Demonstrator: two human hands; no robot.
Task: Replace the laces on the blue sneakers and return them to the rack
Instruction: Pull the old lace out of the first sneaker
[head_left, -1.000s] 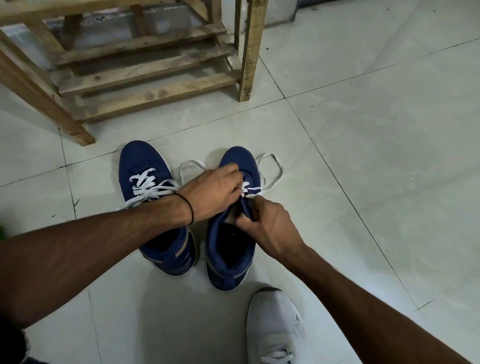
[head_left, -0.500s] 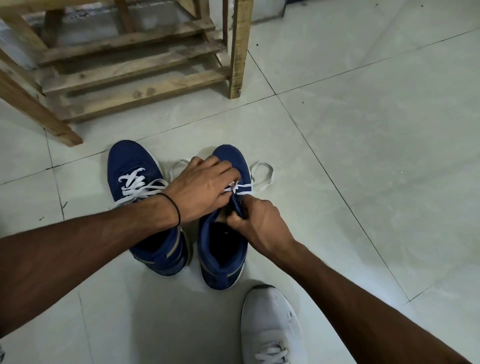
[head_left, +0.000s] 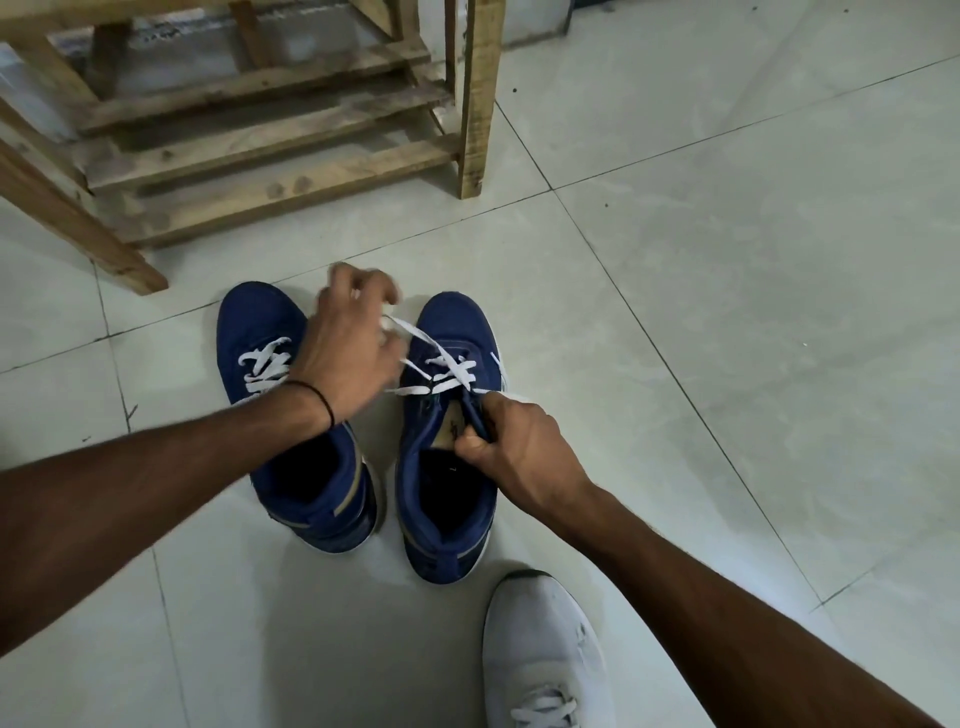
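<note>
Two blue sneakers stand side by side on the tiled floor, toes pointing away from me. The left sneaker (head_left: 265, 322) has a white lace threaded through it. The right sneaker (head_left: 452, 322) carries a white lace (head_left: 447, 371) crossed over its front eyelets. My left hand (head_left: 348, 353), blurred, is raised between the two toes and pinches a strand of that lace, drawn taut to the left. My right hand (head_left: 514, 447) grips the tongue and collar edge of the right sneaker.
A wooden slatted rack (head_left: 280, 150) stands on the floor just beyond the sneakers, its right post (head_left: 478, 98) near the middle top. My foot in a white shoe (head_left: 540, 649) sits at the bottom, close behind the right sneaker.
My left hand has lifted off the right sneaker and moved left and away, drawing the lace out taut. The lace loops beside the toe are gone. My right hand keeps its hold.
</note>
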